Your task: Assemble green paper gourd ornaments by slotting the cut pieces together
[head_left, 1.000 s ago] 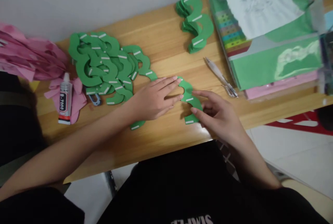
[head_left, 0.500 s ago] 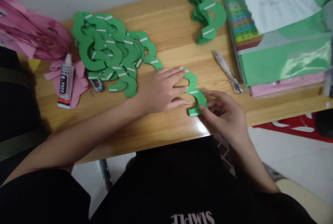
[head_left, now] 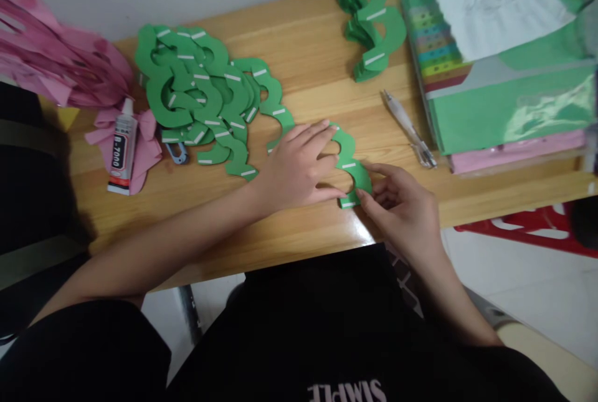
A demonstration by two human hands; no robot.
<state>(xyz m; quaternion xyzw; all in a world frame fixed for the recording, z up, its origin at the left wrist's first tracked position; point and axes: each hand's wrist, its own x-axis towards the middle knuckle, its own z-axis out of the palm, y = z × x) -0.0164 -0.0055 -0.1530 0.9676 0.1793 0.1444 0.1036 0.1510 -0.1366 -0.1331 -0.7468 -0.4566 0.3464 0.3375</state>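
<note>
A wavy green foam cutout (head_left: 348,156) with short white strips lies on the table in front of me. My left hand (head_left: 306,165) rests flat from the left, fingers spread, with fingertips on the cutout's left side. The right edge of the same piece is pinched between thumb and fingers of my right hand (head_left: 402,199). To the left spreads a heap of similar green cutouts (head_left: 205,90), and one of its pieces reaches partly under my left hand. Another stack of green cutouts (head_left: 383,28) lies near the back edge.
A pen (head_left: 406,124) lies right of the hands, beside plastic-wrapped green sheets (head_left: 504,115) topped with white paper (head_left: 499,3). At left are a glue tube (head_left: 123,149), a blue clip (head_left: 177,153) and pink wrapped material (head_left: 65,53). A red object (head_left: 527,227) shows below the table's right edge.
My left hand has shifted slightly right, its thumb now reaching the cutout's lower end. The right hand keeps its pinch in nearly the same spot.
</note>
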